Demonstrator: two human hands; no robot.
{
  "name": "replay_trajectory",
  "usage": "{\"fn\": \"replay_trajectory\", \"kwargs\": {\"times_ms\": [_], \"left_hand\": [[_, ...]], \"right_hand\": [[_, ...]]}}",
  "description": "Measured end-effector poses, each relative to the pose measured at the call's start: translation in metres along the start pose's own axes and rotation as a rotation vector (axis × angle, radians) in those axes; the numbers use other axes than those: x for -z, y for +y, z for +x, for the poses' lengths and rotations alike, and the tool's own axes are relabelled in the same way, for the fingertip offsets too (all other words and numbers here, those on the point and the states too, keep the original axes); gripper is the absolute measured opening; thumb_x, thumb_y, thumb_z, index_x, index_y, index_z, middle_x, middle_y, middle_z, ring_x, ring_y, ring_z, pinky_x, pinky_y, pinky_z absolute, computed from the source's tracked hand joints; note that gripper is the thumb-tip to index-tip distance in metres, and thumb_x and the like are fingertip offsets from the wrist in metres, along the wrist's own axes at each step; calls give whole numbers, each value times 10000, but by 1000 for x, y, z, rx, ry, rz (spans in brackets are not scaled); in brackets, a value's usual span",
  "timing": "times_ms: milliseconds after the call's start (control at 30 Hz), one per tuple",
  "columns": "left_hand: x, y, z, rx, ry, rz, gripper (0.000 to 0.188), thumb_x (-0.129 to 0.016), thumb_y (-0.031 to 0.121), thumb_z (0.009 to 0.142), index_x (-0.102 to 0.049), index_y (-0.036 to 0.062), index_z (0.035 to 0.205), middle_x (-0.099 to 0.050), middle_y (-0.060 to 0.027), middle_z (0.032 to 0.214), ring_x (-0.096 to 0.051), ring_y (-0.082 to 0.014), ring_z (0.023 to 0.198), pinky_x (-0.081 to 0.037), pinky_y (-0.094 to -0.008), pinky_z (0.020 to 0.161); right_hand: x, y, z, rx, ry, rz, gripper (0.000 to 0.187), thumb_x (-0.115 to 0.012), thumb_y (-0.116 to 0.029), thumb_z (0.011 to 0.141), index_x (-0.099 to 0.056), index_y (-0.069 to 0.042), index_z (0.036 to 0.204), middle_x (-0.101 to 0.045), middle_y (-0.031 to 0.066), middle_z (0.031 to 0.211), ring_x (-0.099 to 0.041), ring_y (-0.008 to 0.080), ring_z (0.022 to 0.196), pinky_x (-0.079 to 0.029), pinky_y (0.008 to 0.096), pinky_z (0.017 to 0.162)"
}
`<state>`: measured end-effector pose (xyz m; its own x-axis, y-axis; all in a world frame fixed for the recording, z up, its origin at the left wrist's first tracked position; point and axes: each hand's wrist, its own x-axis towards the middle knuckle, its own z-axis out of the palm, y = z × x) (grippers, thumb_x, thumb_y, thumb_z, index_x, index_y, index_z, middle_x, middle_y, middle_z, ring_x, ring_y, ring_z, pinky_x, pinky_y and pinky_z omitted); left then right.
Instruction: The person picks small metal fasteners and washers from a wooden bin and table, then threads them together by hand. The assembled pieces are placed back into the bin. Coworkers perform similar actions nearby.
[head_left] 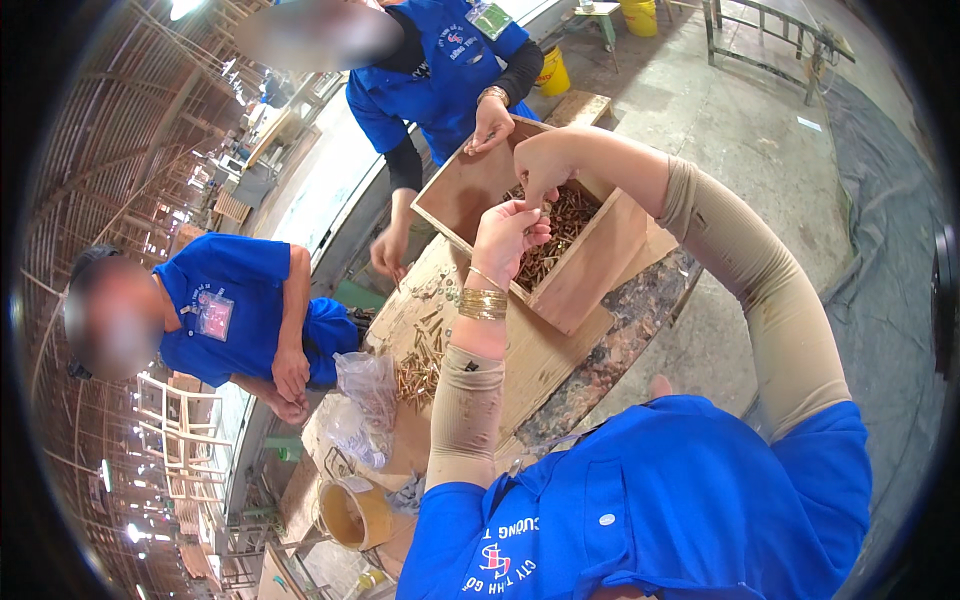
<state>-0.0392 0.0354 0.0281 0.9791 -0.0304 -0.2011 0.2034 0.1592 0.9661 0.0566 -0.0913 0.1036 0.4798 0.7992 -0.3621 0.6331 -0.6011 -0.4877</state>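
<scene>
Both my hands meet over an open wooden box [618, 248] heaped with brass-coloured bolts [572, 222]. My left hand [508, 236], with gold bangles [482, 304] at its wrist, has its fingers curled into a pinch. From above, my right hand [543, 167] reaches down with bent fingers, its fingertips at those of the left. Whatever small thing lies between the fingertips is too hidden to name. On the wooden tabletop [540, 370], small washers or nuts [447, 285] and a loose pile of bolts [420, 365] lie left of my left forearm.
One co-worker [430, 95] stands across the box, a hand at its rim. Another co-worker [235, 310] stands at the left, hands together. Clear plastic bags [365, 405] and a yellow bucket [355, 512] are at the near left. A metal-framed table [770, 20] stands far right.
</scene>
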Motion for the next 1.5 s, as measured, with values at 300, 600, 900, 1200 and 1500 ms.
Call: {"fn": "replay_trajectory", "kwargs": {"times_ms": [300, 600, 900, 1200, 1500], "left_hand": [[0, -4, 15, 22, 3, -11, 113, -518, 11, 799, -536, -23, 906, -591, -91, 761, -575, -136, 642, -503, -245, 605], [3, -11, 45, 100, -77, -70, 174, -512, -34, 781, -516, -92, 945, -586, -147, 834, -599, -227, 772, -520, -299, 740], [-8, -13, 48, 139, -132, -70, 141, -515, -1, 801, -528, -40, 937, -576, -106, 792, -585, -168, 699, -515, -248, 618], [-9, -20, 39, 70, -166, -220, 156, -507, 4, 809, -517, -31, 962, -562, -92, 777, -556, -160, 653, -488, -265, 613], [-9, -25, 37, -14, -152, -239, 208, -508, 2, 789, -487, -38, 992, -554, -115, 801, -559, -182, 690, -488, -293, 646]], "right_hand": [[-16, 37, 1, 35, 107, 472, 140, -597, -116, 647, -598, -32, 759, -546, 38, 585, -439, 93, 448, -311, 232, 342], [-35, 92, -29, -73, 396, 887, 209, -528, -34, 728, -542, 7, 932, -591, 79, 685, -461, 68, 467, -334, 201, 358], [-45, 90, -20, -82, 375, 1017, 122, -566, -95, 742, -566, -31, 846, -624, 50, 703, -451, 42, 475, -305, 182, 372], [-56, 64, -11, 43, 676, 1073, 131, -632, -75, 723, -530, -13, 777, -630, 99, 733, -596, 125, 654, -446, 218, 558], [-66, 79, -4, 172, 642, 1663, 149, -592, -147, 787, -580, -22, 867, -630, 86, 781, -415, 42, 441, -303, 177, 364]]}}
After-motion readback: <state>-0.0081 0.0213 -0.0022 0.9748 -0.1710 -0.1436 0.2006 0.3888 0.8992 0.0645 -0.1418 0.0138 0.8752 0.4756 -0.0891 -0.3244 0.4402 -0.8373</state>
